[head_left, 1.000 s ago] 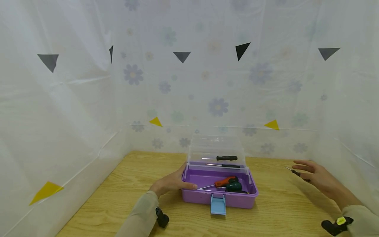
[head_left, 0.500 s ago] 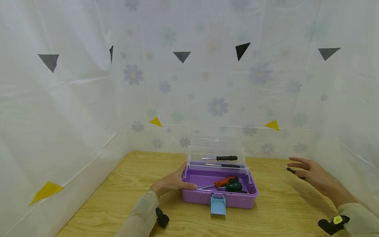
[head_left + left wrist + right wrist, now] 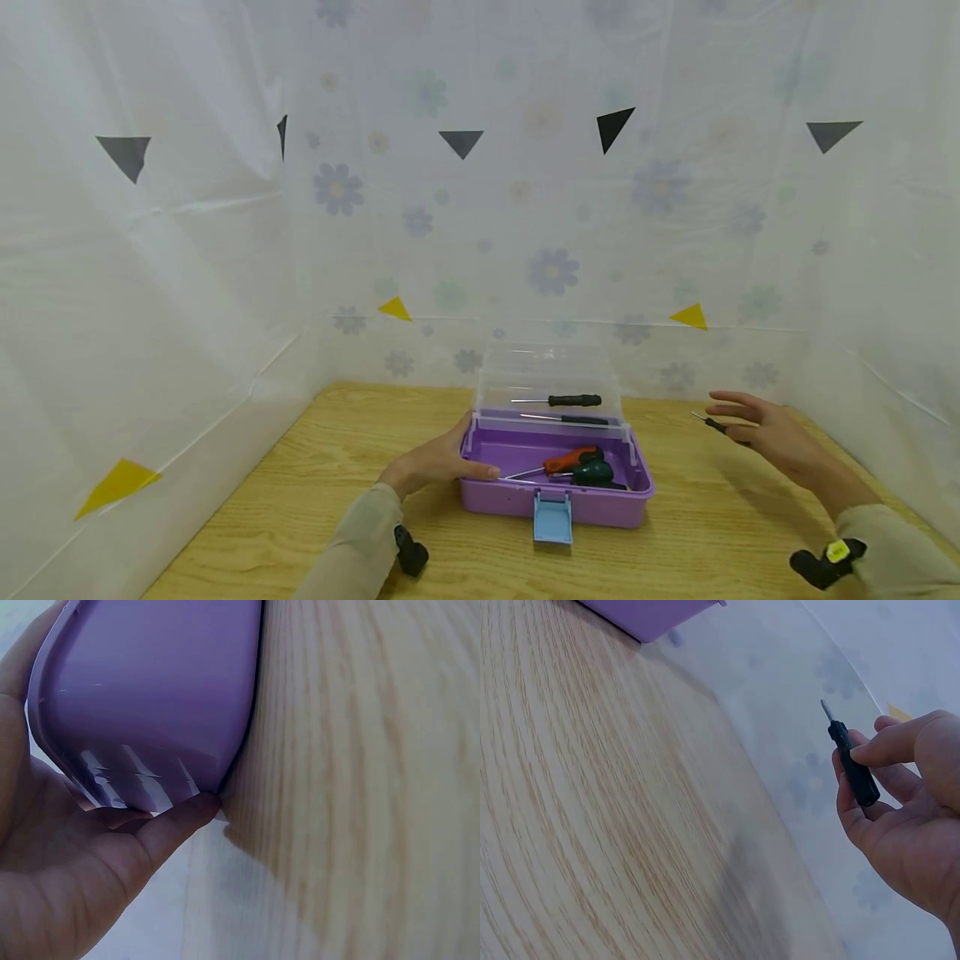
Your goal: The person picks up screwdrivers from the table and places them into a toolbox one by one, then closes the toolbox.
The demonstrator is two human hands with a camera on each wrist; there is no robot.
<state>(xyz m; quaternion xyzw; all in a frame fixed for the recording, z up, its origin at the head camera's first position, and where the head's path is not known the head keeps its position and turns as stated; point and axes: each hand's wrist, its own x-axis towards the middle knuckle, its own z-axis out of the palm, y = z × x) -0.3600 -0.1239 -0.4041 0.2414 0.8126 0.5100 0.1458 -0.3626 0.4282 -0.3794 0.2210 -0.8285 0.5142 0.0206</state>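
Note:
My left hand [image 3: 438, 457] grips the left end of a purple toolbox [image 3: 495, 497], thumb over the front rim and fingers round the side wall. In the left wrist view the fingers [image 3: 180, 825] press against the box's outer wall [image 3: 165, 682]. To the right of the box, above the table, my right hand [image 3: 783, 442] pinches a small black screwdriver [image 3: 855, 765] between thumb and fingers, its short metal tip pointing away from the palm. Inside the box lie an orange-handled screwdriver [image 3: 570, 459] and a green-handled screwdriver [image 3: 592, 474].
The clear lid [image 3: 547, 367] is tilted back, with a black-handled screwdriver [image 3: 574, 401] and another dark-handled screwdriver [image 3: 585, 420] at its foot. A light blue latch [image 3: 552, 522] hangs down in front. White sheeting [image 3: 480, 217] surrounds the wooden table [image 3: 705, 533].
My right hand has moved left toward the toolbox, carrying the small black screwdriver. The left hand and the box have stayed in place.

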